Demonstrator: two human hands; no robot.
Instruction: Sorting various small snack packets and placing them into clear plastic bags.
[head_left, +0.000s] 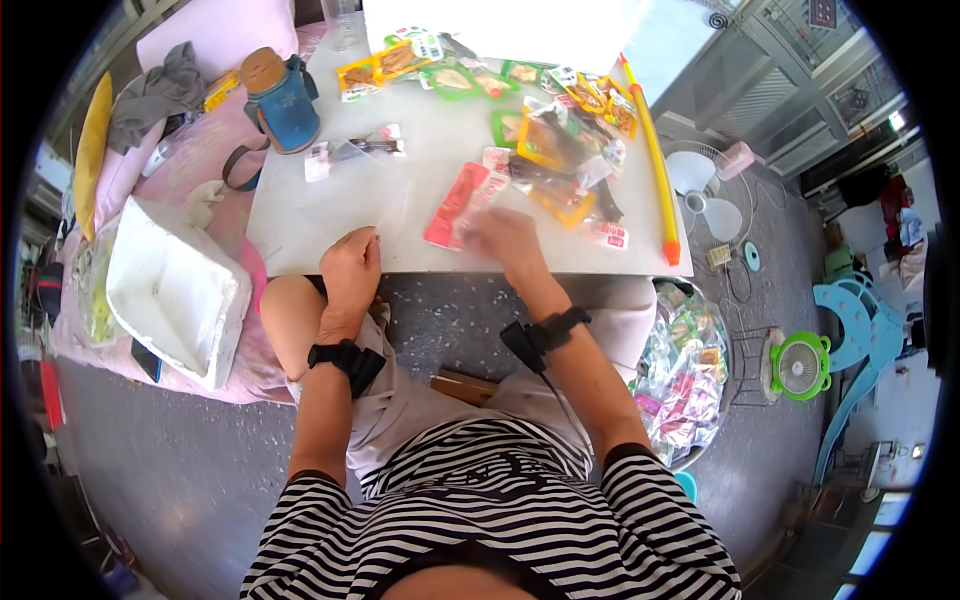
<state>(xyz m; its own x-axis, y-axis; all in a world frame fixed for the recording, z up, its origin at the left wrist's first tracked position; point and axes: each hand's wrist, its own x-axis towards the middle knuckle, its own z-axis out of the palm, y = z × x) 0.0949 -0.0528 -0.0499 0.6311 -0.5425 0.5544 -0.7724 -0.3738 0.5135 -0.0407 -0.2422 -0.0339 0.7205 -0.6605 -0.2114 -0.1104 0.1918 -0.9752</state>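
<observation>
On the left part of the white table (442, 112), my left hand (351, 262) is curled over the front edge and touches a clear plastic bag (352, 199). A dark snack packet (367, 146) lies beyond the bag. My right hand (499, 236), blurred, is at the lower end of a red and white snack packet (461, 206); whether its fingers grip the packet is unclear. To its right lies a loose pile of yellow, dark and green snack packets (555, 146). More yellow and green packets (397, 58) lie along the far side.
A yellow stick with orange ends (655, 157) runs along the table's right edge. An insulated blue bottle (289, 112) stands at the back left. A white foam box (187, 300) rests on pink bedding. A basin of wrapped packets (679, 375) is by my right leg, near a standing fan (701, 199).
</observation>
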